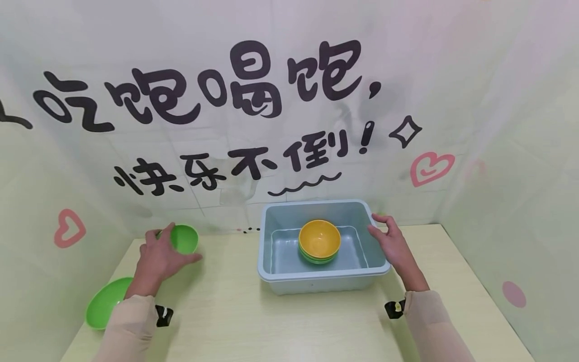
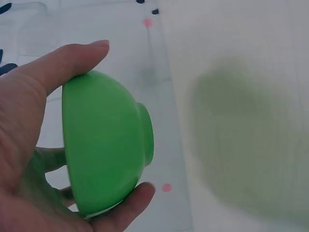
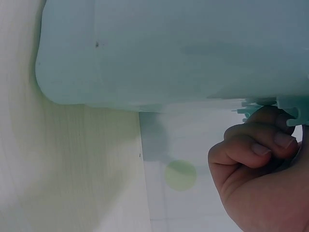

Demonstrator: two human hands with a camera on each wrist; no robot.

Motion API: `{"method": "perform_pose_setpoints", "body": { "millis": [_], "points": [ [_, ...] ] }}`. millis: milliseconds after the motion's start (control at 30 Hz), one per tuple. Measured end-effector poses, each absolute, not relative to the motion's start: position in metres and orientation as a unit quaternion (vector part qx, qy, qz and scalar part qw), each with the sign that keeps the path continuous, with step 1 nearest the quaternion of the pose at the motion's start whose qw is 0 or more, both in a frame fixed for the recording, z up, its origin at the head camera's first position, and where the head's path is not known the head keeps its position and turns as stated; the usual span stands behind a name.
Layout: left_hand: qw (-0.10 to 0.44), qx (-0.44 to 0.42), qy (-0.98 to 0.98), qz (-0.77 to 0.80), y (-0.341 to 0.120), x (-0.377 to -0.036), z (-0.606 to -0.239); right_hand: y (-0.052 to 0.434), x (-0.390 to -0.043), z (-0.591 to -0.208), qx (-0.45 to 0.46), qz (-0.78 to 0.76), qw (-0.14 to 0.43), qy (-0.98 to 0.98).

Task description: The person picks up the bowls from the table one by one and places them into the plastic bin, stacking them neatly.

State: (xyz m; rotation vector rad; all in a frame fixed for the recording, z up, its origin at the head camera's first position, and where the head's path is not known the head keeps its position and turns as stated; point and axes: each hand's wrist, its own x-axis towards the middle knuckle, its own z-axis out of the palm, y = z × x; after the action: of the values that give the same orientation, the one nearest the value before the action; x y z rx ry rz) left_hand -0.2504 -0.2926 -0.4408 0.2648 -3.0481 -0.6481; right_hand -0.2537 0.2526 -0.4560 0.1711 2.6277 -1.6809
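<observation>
My left hand (image 1: pixel 158 256) grips a small green bowl (image 1: pixel 184 238) at the back left of the table; in the left wrist view the green bowl (image 2: pixel 104 145) is held tilted, thumb on its rim and fingers (image 2: pixel 130 203) under it. A grey-blue plastic tub (image 1: pixel 271 261) stands at the table's middle. Inside it sits a yellow bowl (image 1: pixel 319 237) stacked on a green bowl (image 1: pixel 316 259). My right hand (image 1: pixel 390 241) holds the tub's right rim, its fingers (image 3: pixel 256 145) curled under the tub's lip (image 3: pixel 270 99).
A larger green bowl (image 1: pixel 105 301) lies near the table's front left edge. Printed wall sheets enclose the pale wooden table (image 1: pixel 271 322) at the back and both sides.
</observation>
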Motion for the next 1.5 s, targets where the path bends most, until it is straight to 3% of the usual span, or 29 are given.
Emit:
{"method": "perform_pose_setpoints", "body": {
  "millis": [833, 1500],
  "points": [
    [0.044, -0.046, -0.975, -0.211, -0.216, -0.232, -0.360, 0.254, -0.253, -0.453, 0.057, -0.530, 0.008, 0.846],
    [0.063, -0.098, -0.968, -0.221, -0.158, -0.241, -0.324, 0.253, -0.253, -0.456, 0.055, -0.542, 0.006, 0.838]
  ]
}}
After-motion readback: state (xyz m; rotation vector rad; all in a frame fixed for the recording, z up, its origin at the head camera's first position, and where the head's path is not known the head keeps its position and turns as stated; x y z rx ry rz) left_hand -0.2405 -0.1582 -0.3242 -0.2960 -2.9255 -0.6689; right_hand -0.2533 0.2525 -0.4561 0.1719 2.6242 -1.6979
